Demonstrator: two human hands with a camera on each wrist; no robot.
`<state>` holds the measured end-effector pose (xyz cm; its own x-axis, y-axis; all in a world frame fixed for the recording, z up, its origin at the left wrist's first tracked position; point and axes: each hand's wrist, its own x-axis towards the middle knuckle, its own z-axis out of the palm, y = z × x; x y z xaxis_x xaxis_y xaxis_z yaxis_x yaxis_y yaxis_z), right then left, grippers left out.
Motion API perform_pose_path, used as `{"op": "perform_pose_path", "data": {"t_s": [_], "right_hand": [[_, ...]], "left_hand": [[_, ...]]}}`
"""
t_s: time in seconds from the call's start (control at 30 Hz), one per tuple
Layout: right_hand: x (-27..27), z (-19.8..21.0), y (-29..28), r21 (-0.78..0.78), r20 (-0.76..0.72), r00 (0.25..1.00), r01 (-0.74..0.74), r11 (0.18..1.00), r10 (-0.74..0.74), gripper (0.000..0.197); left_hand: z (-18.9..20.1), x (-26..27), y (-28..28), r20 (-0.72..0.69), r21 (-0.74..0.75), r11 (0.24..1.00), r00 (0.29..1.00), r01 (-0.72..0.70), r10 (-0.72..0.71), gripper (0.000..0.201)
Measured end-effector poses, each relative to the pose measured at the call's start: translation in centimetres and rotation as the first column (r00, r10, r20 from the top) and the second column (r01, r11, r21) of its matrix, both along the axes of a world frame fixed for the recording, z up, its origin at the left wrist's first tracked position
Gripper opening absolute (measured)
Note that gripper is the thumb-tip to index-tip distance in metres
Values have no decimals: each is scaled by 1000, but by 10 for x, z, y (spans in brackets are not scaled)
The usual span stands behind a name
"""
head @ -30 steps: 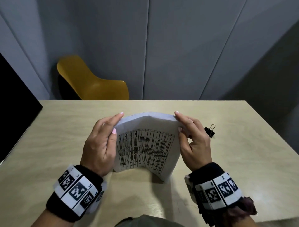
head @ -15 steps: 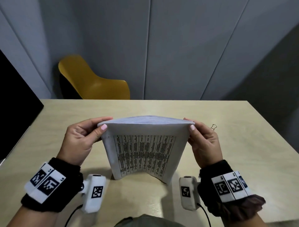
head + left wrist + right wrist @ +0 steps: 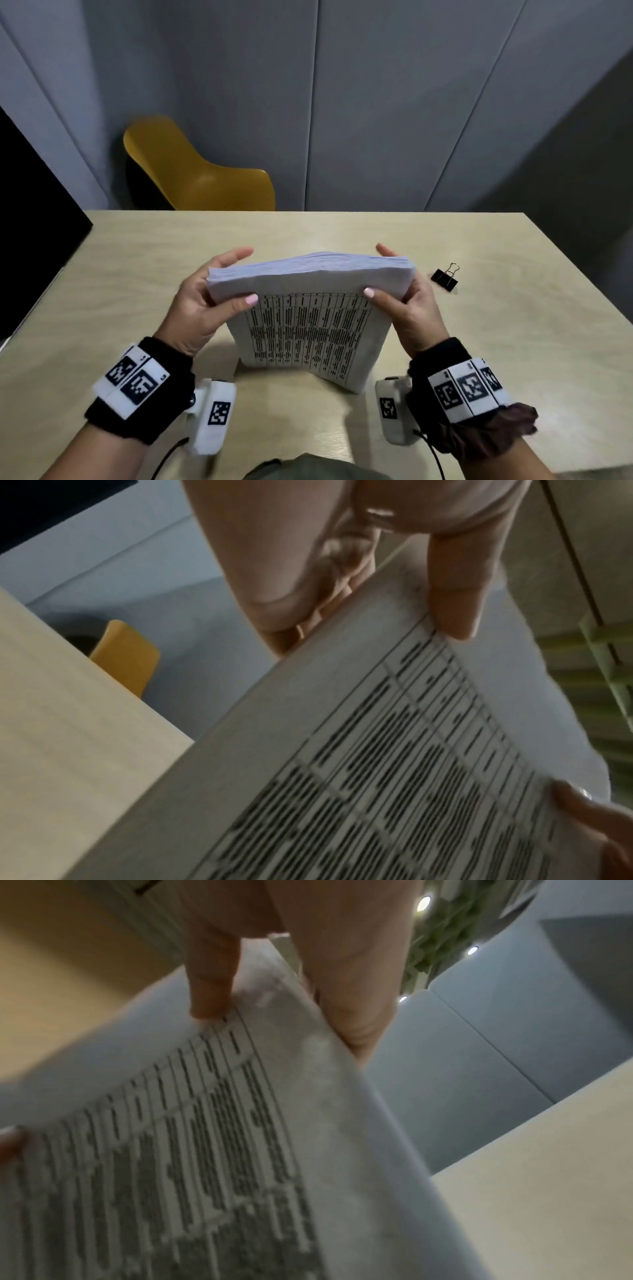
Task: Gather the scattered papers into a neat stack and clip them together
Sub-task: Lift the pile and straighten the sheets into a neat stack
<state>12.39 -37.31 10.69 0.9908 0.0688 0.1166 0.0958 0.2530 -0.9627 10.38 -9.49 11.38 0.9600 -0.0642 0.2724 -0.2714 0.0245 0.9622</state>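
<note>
The paper stack is stood on edge at the bench middle, gripped at its upper corners by the left hand and right hand. A binder clip is seen nearer the right edge.

Left wrist view, blurred. Left hand grips the paper stack at its upper corner: thumb on the printed table face, fingers behind the stack. Another fingertip touches the stack's lower right edge. Table lies left of the stack, yellow chair beyond it.
</note>
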Motion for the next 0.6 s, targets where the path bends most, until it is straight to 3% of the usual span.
{"op": "perform_pose_path", "data": {"t_s": [0.07, 0.13, 0.2, 0.27, 0.33, 0.4, 0.5, 0.6], "right_hand": [[2, -5, 0, -116, -60, 996, -68, 991, 61, 40], [3, -7, 0, -151, -82, 991, -113, 982, 101, 22], [6, -7, 1, -168, -66, 993, -110, 980, 100, 30], [7, -3, 3, -172, -8, 997, -71, 983, 71, 32], [9, 2, 6, -142, 44, 998, -31, 989, 37, 41], [9, 1, 5, -96, 67, 997, -24, 995, 31, 50], [7, -13, 3, -147, 33, 998, -39, 988, 44, 50], [5, -33, 4, -239, -27, 999, -44, 970, 39, 51]], "left_hand": [[-6, 1, -5, -67, 38, 999, 997, 31, -29, 51], [-12, 5, -7, -129, 46, 999, 992, -9, 14, 63], [-11, 9, -9, -118, 114, 992, 991, -52, 66, 64], [-3, 9, -12, -68, 150, 987, 995, -58, 69, 36], [4, 10, -15, -11, 134, 988, 997, -76, 78, 28], [4, 10, -17, 13, 97, 990, 995, -101, 100, 35], [-8, 3, -20, -96, 123, 990, 992, -67, 79, 29], [-26, -2, -20, -269, 139, 990, 962, -18, 55, 65]]}}
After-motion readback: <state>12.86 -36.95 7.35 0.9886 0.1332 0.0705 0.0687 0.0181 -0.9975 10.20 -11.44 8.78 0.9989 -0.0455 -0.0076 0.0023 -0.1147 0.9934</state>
